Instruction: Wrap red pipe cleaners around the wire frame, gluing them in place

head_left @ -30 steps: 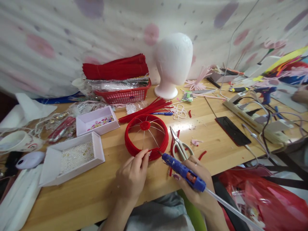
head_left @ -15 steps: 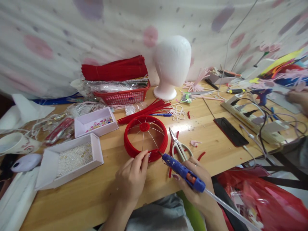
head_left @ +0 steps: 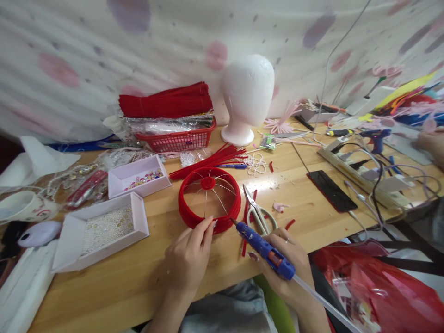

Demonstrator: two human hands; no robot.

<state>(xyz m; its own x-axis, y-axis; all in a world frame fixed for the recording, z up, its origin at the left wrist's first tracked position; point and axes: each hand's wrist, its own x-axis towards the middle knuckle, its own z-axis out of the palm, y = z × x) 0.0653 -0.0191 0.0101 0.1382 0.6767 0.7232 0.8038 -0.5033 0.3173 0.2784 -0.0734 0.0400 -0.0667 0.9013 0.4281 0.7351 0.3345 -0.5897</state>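
Fingers of my left hand [head_left: 190,249] pinch the near rim [head_left: 224,225] of the red frame [head_left: 183,208] on the tabletop [head_left: 114,286]; my right hand [head_left: 294,252] grips the glue gun [head_left: 265,249]. I judge rim and hub [head_left: 207,183] covered, wire spokes [head_left: 206,202] bare.

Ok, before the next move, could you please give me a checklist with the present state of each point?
1. Red fuzzy ring with wire spokes held: ok, left hand at its near rim.
2. Blue plastic glue gun gripped: ok, in right hand.
3. Translucent glue stick loaded: ok, it sticks out behind the gun.
4. Nozzle touching the ring: cannot tell; it is very close.
5. Gun hot: cannot tell.
6. Space beside right hand free: not ok, metal scissors with cream handles lie close.
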